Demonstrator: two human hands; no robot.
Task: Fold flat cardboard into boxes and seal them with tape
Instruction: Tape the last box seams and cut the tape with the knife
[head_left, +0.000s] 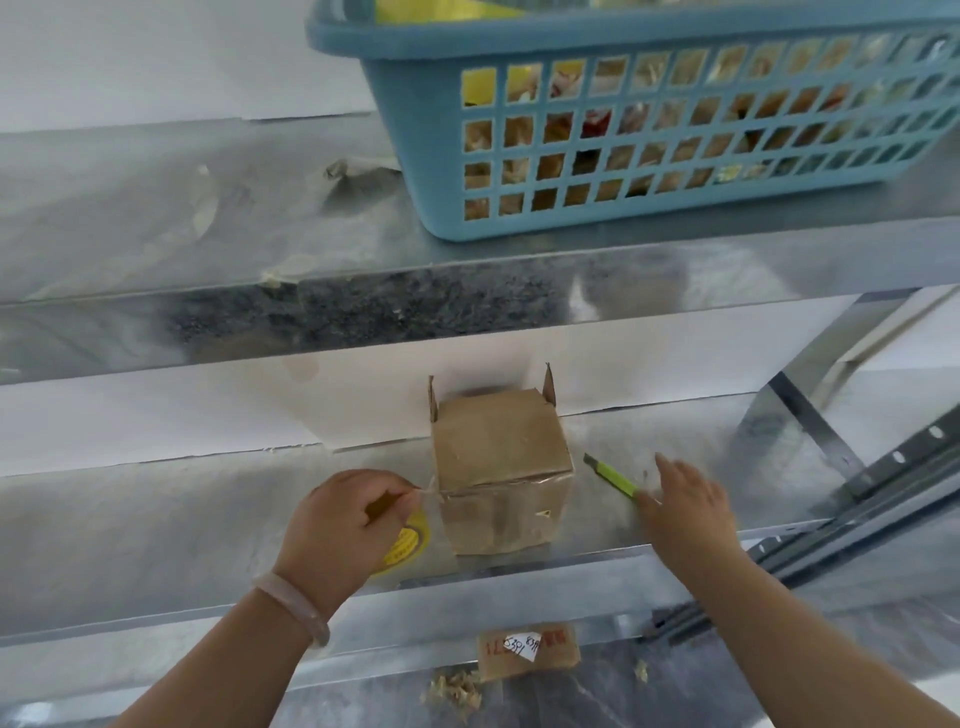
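At lower centre of the frame, a person's left hand, fingers curled with thumb and forefinger together, pinches a strip of clear tape that runs taut to the near left edge of a small cardboard box. A pale bracelet circles that wrist. Just under the hand's right side lies a tape roll with a yellow printed core, close beside the box.

To the right of the box, the right hand is spread with its fingers apart and straight, gripping nothing; it is blurred and lies over the near end of a green utility knife, and contact cannot be told.

The box stands at the centre of the frame on a metal shelf, its near faces glossy with tape and two flaps upright at its far corners.

On the shelf's front edge below, a brown label carries handwritten figures, with wood-coloured shavings under it. In the upper right of the frame, a blue plastic basket with a lattice wall sits on the upper shelf.
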